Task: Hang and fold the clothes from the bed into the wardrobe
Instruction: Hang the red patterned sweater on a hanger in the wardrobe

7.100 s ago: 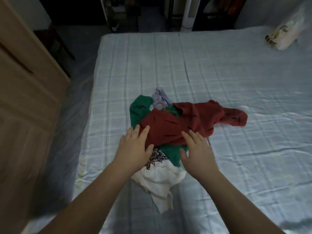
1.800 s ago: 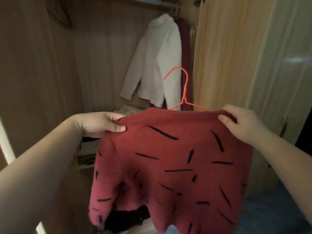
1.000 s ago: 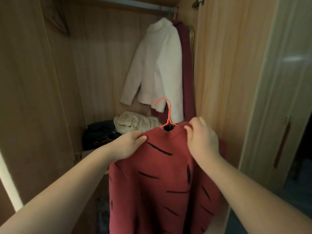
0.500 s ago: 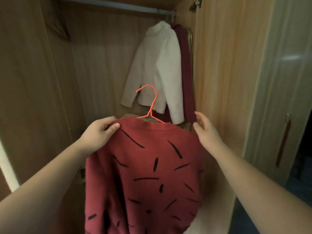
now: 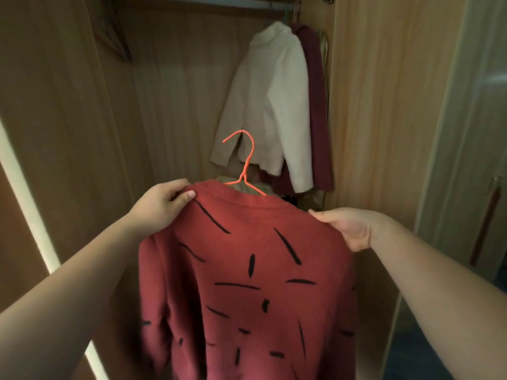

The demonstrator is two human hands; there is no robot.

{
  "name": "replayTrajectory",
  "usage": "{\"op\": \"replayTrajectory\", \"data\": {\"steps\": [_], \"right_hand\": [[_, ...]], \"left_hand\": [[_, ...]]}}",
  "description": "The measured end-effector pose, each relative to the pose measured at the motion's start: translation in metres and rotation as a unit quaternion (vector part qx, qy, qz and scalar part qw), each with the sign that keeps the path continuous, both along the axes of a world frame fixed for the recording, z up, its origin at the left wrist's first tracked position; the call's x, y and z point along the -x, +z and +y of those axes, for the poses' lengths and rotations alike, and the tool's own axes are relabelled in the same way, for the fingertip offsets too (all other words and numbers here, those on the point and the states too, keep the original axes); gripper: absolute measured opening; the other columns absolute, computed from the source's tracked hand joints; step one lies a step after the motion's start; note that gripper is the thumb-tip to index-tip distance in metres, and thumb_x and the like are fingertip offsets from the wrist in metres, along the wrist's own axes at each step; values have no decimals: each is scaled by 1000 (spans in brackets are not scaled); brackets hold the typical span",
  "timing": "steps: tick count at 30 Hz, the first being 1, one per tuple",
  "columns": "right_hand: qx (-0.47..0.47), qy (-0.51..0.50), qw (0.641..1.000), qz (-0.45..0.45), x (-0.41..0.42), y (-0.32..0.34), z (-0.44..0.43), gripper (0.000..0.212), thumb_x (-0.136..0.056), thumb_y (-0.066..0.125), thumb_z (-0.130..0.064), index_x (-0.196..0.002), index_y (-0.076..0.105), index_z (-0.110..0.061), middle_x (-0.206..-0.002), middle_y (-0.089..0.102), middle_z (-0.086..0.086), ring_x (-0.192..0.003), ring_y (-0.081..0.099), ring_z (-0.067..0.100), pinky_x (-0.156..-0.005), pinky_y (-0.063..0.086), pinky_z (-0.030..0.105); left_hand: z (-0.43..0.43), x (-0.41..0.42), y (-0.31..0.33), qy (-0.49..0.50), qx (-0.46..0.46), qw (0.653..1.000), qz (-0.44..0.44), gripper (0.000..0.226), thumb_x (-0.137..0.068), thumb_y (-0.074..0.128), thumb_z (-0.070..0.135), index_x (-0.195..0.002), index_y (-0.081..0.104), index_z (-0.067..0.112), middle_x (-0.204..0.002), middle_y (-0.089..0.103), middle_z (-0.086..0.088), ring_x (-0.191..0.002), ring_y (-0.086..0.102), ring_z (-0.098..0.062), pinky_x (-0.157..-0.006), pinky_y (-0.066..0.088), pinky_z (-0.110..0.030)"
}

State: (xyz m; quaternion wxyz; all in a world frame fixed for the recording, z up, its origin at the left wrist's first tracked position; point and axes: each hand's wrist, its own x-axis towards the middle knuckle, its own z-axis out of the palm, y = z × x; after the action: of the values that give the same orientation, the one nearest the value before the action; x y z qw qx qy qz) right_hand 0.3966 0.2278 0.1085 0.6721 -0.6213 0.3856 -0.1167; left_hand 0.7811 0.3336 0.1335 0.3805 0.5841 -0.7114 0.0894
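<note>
The red sweater (image 5: 247, 283) with black dashes hangs on an orange wire hanger (image 5: 245, 171), held up in front of the open wardrobe (image 5: 68, 105). The left hand (image 5: 162, 207) pinches one shoulder and the right hand (image 5: 348, 227) grips the other, so it stays spread flat. The hook is free and below the rail (image 5: 208, 2), near the white sweater (image 5: 269, 105).

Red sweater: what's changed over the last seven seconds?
The red sweater left the bed and is now on the orange hanger, held up at the wardrobe by the left hand and right hand. Hook still off the rail; white top unchanged.
</note>
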Motion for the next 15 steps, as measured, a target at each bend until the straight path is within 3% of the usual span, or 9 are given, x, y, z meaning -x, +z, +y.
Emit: {"op": "replayTrajectory", "data": {"steps": [4,7,8,9,11,12,13,15], "right_hand": [[62,29,997,44,9,1,2,50,-100,42,-39,-122,63,-1,-123,67,18,-113,65,30,-99,51,44],[147,7,989,10,14,3,7,31,-103,44,-21,-109,67,-1,-105,73,14,-95,70,22,-84,56,34],[225,-15,974,7,15,3,7,26,-102,48,-20,-103,68,-3,-100,72,11,-91,69,21,-83,54,32],[341,-48,938,37,14,4,5,23,-101,51,-21,-99,67,-4,-96,71,9,-90,68,22,-82,50,31],[572,-148,801,101,10,3,3,18,-98,57,-21,-90,65,-7,-88,66,6,-85,63,24,-72,40,30],[636,-190,743,88,7,2,4,15,-96,59,-18,-86,63,-8,-84,62,4,-80,59,23,-68,36,29],[672,-211,707,56,3,0,7,13,-95,61,-16,-84,62,-8,-83,58,3,-77,55,20,-67,35,29],[712,-215,668,18,0,-5,11,9,-93,62,-13,-85,62,-9,-84,54,2,-76,53,17,-69,38,30]], "left_hand": [[6,3,2,10,-13,1000,-9,20,-99,56,30,-80,57,23,-73,59,5,-69,56,-13,-68,46,-34],[7,4,2,13,-33,999,-11,17,-99,55,31,-83,58,25,-77,63,11,-73,59,-9,-72,49,-36],[6,4,3,16,-39,999,-14,17,-99,55,31,-84,59,25,-78,63,11,-73,59,-9,-73,49,-36],[7,5,5,13,-44,999,-18,18,-99,54,33,-84,59,25,-78,63,11,-73,59,-9,-73,50,-36],[7,13,8,-5,-57,998,-34,21,-99,53,37,-82,57,25,-76,63,14,-72,59,-3,-71,49,-30],[8,21,9,-15,-66,997,-44,21,-99,54,34,-79,54,28,-75,63,21,-72,58,4,-70,46,-20],[8,29,9,-23,-70,996,-53,23,-100,55,29,-77,52,33,-75,61,31,-72,56,12,-70,41,-11],[6,40,4,-36,-51,997,-44,30,-100,55,21,-77,51,39,-76,58,39,-72,53,19,-69,39,-7]]}}
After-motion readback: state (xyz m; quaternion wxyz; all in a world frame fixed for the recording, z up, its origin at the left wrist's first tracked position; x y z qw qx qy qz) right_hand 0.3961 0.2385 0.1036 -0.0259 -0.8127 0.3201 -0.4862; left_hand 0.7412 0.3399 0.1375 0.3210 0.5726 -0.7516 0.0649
